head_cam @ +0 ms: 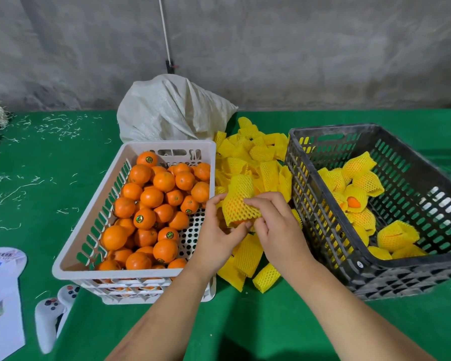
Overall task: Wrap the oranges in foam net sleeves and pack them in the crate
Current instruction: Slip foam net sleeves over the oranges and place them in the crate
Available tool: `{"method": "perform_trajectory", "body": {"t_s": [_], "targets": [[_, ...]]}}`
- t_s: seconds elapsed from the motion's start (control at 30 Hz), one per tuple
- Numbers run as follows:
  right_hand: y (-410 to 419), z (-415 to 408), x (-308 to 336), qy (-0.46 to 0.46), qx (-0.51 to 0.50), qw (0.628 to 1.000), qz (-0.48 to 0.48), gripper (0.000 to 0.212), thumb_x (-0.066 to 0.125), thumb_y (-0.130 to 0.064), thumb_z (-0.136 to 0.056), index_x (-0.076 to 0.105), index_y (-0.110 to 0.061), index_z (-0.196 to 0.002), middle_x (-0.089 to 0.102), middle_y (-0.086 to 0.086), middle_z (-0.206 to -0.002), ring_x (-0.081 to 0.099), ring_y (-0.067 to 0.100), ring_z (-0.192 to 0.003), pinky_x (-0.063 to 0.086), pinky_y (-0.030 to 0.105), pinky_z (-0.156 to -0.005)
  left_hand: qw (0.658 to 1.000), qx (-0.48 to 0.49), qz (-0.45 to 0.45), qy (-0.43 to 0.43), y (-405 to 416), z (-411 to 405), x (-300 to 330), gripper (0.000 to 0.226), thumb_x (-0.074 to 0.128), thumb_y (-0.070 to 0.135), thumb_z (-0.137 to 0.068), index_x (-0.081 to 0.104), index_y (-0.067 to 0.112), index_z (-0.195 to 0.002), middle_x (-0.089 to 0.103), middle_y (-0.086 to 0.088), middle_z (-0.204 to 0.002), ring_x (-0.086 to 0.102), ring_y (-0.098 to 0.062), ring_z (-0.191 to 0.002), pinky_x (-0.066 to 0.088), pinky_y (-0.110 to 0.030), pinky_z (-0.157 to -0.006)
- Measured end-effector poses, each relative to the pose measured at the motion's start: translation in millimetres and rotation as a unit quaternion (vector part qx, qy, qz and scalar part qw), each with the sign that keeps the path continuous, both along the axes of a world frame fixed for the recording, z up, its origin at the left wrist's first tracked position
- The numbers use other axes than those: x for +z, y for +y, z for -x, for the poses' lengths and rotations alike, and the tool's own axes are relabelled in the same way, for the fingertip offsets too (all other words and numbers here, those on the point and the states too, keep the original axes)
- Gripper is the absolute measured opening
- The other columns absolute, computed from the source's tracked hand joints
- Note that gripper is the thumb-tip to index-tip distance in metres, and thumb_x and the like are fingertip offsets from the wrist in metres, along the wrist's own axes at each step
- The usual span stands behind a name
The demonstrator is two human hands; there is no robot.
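Note:
Between the two crates, both hands hold one orange with a yellow foam net sleeve (238, 204) stretched over it; a strip of orange peel shows at the sleeve's lower edge. My left hand (219, 230) grips it from the left and below. My right hand (274, 225) pinches the sleeve from the right. The white crate (89, 225) on the left holds several bare oranges (151, 201). On the right, the black crate (320, 204) contains several wrapped oranges (357, 199). A pile of empty yellow sleeves (250, 155) lies between the crates.
A white woven sack (172, 110) stands behind the white crate against the grey wall. White controllers (50, 316) and a printed paper (3, 295) lie at the front left on the green table cover (37, 178). Pale shreds litter the left side.

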State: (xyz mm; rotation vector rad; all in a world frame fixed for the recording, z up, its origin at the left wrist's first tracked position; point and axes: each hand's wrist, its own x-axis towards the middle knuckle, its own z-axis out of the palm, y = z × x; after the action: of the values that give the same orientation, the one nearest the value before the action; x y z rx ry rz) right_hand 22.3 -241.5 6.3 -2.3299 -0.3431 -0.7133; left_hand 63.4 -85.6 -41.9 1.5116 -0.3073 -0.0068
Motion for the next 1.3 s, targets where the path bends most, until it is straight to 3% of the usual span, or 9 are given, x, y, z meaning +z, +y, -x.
{"method": "perform_trajectory", "body": {"t_s": [0.13, 0.37, 0.6, 0.67, 0.83, 0.93, 1.07, 1.17, 1.3], "targets": [[9.2, 3.1, -6.5, -0.058, 0.008, 0.998, 0.021, 0.027, 0.052, -0.009, -0.095, 0.069, -0.008, -0.116, 0.057, 0.006, -0.115, 0.059, 0.026, -0.107, 0.052, 0.035, -0.091, 0.998, 0.055, 0.015, 0.006, 0.1, -1.1, -2.7, 0.058, 0.076, -0.004, -0.090, 0.043, 0.019, -0.133, 0.073, 0.011, -0.104, 0.071, -0.006, -0.090, 0.056, -0.020, -0.076], [14.2, -0.4, -13.8, 0.087, -0.020, 0.991, -0.096, 0.062, 0.066, 0.010, -0.077, 0.043, -0.026, -0.122, 0.036, -0.008, -0.125, 0.047, 0.011, -0.110, 0.049, 0.030, -0.083, 1.000, 0.005, -0.006, 0.003, 5.3, 0.2, -3.7, 0.066, 0.081, 0.005, -0.086, 0.033, 0.011, -0.131, 0.071, 0.024, -0.100, 0.067, 0.005, -0.085, 0.055, -0.019, -0.070], [27.1, 3.2, -26.5, 0.131, 0.003, 0.983, -0.127, 0.024, 0.060, 0.005, -0.088, 0.060, -0.014, -0.103, 0.052, -0.004, -0.105, 0.054, 0.011, -0.093, 0.049, 0.021, -0.082, 0.995, 0.100, 0.021, 0.017, 4.0, -2.2, -0.9, 0.061, 0.080, 0.012, -0.085, 0.042, 0.039, -0.124, 0.066, 0.028, -0.099, 0.066, 0.003, -0.090, 0.055, -0.022, -0.073], [26.6, 4.1, -22.1, 0.196, -0.008, 0.948, -0.249, 0.021, 0.061, -0.007, -0.086, 0.062, -0.021, -0.101, 0.059, -0.004, -0.103, 0.060, 0.015, -0.094, 0.052, 0.023, -0.079, 0.993, 0.119, 0.013, 0.007, 4.3, -3.8, -1.6, 0.069, 0.080, 0.002, -0.089, 0.043, 0.052, -0.120, 0.067, 0.027, -0.100, 0.066, 0.002, -0.090, 0.055, -0.022, -0.073], [31.7, -4.4, -5.1, 0.312, 0.021, 0.843, -0.437, 0.085, 0.075, -0.058, -0.074, 0.035, -0.040, -0.147, 0.054, -0.014, -0.138, 0.058, -0.003, -0.118, 0.054, 0.021, -0.091, 0.997, 0.070, -0.031, -0.023, 1.9, 0.8, 2.3, 0.075, 0.081, 0.006, -0.090, 0.036, 0.028, -0.145, 0.066, 0.022, -0.123, 0.067, -0.004, -0.113, 0.058, -0.027, -0.089], [39.4, -4.7, -5.5, 0.337, -0.007, 0.859, -0.385, 0.095, 0.086, -0.038, -0.077, 0.032, -0.036, -0.154, 0.051, -0.008, -0.146, 0.053, 0.015, -0.131, 0.051, 0.043, -0.107, 0.997, 0.029, -0.068, -0.023, 1.4, 3.5, 1.9, 0.070, 0.076, 0.024, -0.093, 0.040, 0.023, -0.152, 0.060, 0.018, -0.139, 0.061, -0.007, -0.127, 0.057, -0.038, -0.102], [23.8, -2.4, -17.9, 0.322, -0.022, 0.849, -0.418, 0.084, 0.087, -0.028, -0.075, 0.044, -0.038, -0.146, 0.062, -0.011, -0.133, 0.061, 0.010, -0.120, 0.055, 0.039, -0.100, 0.990, -0.017, -0.130, -0.056, -1.7, 4.3, 1.6, 0.068, 0.077, 0.028, -0.096, 0.040, 0.033, -0.153, 0.054, 0.027, -0.140, 0.055, 0.004, -0.130, 0.050, -0.016, -0.100], [4.2, -10.3, -20.2, 0.293, -0.059, 0.845, -0.444, 0.087, 0.085, -0.029, -0.069, 0.042, -0.041, -0.145, 0.063, -0.016, -0.126, 0.065, 0.004, -0.111, 0.056, 0.033, -0.095, 0.977, 0.005, -0.193, -0.086, -5.8, 4.4, 0.0, 0.066, 0.078, 0.032, -0.095, 0.042, 0.038, -0.150, 0.051, 0.016, -0.122, 0.060, -0.001, -0.100, 0.046, -0.010, -0.081], [-59.5, -40.6, -8.8, 0.241, -0.170, 0.818, -0.494, 0.093, 0.080, -0.025, -0.071, 0.033, -0.029, -0.151, 0.069, 0.016, -0.117, 0.072, 0.023, -0.085, 0.058, 0.037, -0.076, 0.990, 0.005, -0.131, -0.052, -0.7, 3.7, -1.7, 0.052, 0.072, 0.023, -0.100, 0.048, 0.040, -0.143, 0.053, 0.012, -0.106, 0.054, -0.005, -0.076, 0.048, -0.023, -0.069]]}}
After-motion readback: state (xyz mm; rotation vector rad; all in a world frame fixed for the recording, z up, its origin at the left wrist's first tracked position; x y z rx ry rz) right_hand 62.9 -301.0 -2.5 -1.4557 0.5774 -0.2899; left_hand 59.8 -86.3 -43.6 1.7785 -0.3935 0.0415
